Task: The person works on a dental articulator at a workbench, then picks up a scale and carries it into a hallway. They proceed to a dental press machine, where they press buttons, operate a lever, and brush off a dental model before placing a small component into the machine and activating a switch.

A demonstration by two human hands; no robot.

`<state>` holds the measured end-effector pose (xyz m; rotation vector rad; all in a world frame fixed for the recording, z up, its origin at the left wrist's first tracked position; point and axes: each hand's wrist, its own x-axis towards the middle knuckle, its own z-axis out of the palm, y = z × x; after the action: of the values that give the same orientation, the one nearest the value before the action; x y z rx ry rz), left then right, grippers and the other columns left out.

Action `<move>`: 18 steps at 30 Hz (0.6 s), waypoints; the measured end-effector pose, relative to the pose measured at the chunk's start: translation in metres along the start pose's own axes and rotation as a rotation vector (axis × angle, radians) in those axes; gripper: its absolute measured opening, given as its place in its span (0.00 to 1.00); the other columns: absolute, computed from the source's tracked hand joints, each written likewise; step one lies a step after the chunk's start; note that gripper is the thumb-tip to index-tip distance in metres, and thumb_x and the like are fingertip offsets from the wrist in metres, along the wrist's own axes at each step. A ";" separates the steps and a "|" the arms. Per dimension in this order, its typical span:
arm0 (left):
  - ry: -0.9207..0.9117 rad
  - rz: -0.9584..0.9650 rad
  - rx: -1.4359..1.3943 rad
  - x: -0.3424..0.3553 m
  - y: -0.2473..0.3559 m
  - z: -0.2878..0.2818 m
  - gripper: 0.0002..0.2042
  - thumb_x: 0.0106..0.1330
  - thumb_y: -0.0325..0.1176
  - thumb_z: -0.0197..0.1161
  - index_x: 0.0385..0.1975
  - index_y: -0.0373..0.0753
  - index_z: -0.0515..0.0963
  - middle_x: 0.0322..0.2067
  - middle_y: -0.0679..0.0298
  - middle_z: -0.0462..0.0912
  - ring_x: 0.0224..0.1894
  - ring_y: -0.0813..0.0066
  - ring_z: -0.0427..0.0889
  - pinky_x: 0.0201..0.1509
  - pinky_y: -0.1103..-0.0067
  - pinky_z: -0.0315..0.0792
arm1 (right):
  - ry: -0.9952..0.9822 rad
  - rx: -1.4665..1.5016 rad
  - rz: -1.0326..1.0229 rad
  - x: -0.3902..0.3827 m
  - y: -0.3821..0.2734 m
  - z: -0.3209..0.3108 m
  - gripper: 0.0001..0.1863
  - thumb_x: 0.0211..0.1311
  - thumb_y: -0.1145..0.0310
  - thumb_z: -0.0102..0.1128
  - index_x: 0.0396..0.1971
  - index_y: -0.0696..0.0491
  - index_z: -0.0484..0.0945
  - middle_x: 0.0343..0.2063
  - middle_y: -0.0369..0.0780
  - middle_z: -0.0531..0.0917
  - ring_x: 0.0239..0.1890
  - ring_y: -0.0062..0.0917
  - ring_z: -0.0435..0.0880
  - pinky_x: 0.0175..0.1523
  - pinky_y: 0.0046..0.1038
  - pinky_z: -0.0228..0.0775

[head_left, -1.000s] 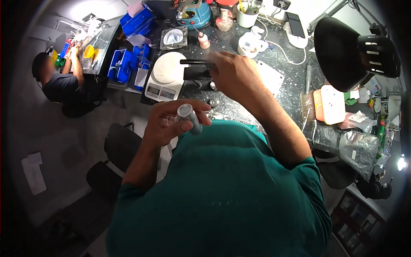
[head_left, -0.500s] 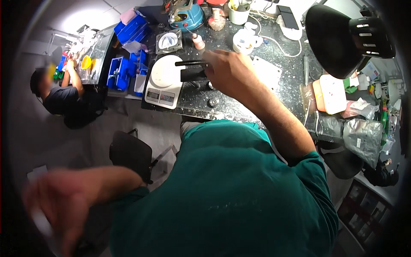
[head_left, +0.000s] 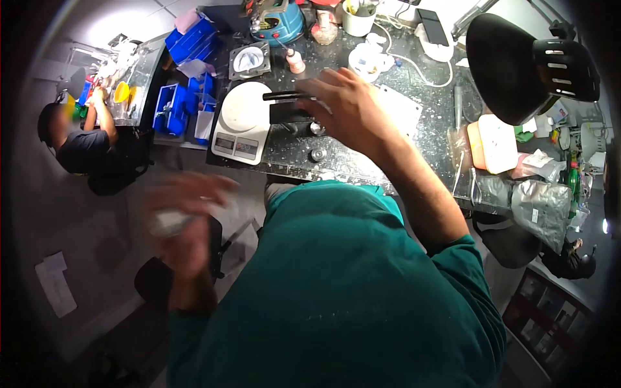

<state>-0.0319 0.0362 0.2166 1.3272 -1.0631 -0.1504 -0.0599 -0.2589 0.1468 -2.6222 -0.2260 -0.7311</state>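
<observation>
My right hand (head_left: 349, 107) is over the bench, its fingers closed on a black two-part item (head_left: 288, 113) with a narrow upper bar and a wider lower piece; its kind is unclear. The item's end reaches the edge of a white digital kitchen scale (head_left: 240, 116) with a round platform. Away from the bench, over the floor to the left, my left hand (head_left: 184, 223) is smeared by motion. A small whitish thing (head_left: 171, 222) shows in its grasp, too blurred to name. A small round metal piece (head_left: 317, 154) lies near the bench's front edge.
Blue bins (head_left: 171, 108) stand left of the scale. A black lamp (head_left: 508, 68) hangs over the right side, above a light plastic tub (head_left: 498, 143) and plastic bags (head_left: 540, 210). A black chair (head_left: 155, 281) is below my left hand. Another person (head_left: 84, 145) works at the left bench.
My left hand has swung up and to the right, toward the bench, with the whitish thing. My right hand stays beside the scale with the black item. The view has shifted slightly.
</observation>
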 end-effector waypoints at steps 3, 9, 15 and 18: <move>0.050 -0.626 -0.639 -0.059 -0.033 0.062 0.13 0.66 0.38 0.61 0.41 0.38 0.70 0.34 0.59 0.72 0.38 0.68 0.74 0.51 0.71 0.72 | -0.052 0.035 -0.027 0.009 -0.010 -0.003 0.14 0.62 0.56 0.65 0.42 0.48 0.81 0.34 0.39 0.84 0.40 0.36 0.85 0.43 0.37 0.79; 0.083 -0.964 -0.033 -0.074 -0.102 0.059 0.10 0.65 0.32 0.64 0.37 0.38 0.70 0.34 0.64 0.74 0.38 0.75 0.73 0.46 0.76 0.70 | -0.222 0.056 0.149 0.023 -0.003 -0.015 0.12 0.67 0.57 0.59 0.40 0.49 0.80 0.30 0.44 0.87 0.35 0.42 0.87 0.38 0.43 0.78; -0.147 -0.352 0.747 -0.074 -0.212 0.088 0.24 0.54 0.36 0.76 0.46 0.33 0.71 0.44 0.50 0.78 0.51 0.50 0.76 0.55 0.62 0.71 | -0.156 0.029 0.227 0.044 -0.015 -0.077 0.13 0.67 0.58 0.63 0.40 0.52 0.83 0.24 0.42 0.85 0.24 0.33 0.85 0.32 0.31 0.73; -0.271 -0.251 0.790 -0.063 -0.231 0.098 0.24 0.54 0.35 0.75 0.47 0.35 0.71 0.45 0.51 0.78 0.52 0.47 0.75 0.56 0.60 0.71 | -0.077 0.106 0.265 0.043 -0.022 -0.085 0.13 0.65 0.59 0.67 0.39 0.54 0.84 0.23 0.41 0.84 0.22 0.24 0.82 0.32 0.27 0.70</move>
<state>-0.0275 -0.0633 -0.0220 2.2036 -1.2355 -0.0996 -0.0680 -0.2736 0.2435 -2.5157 0.0599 -0.5140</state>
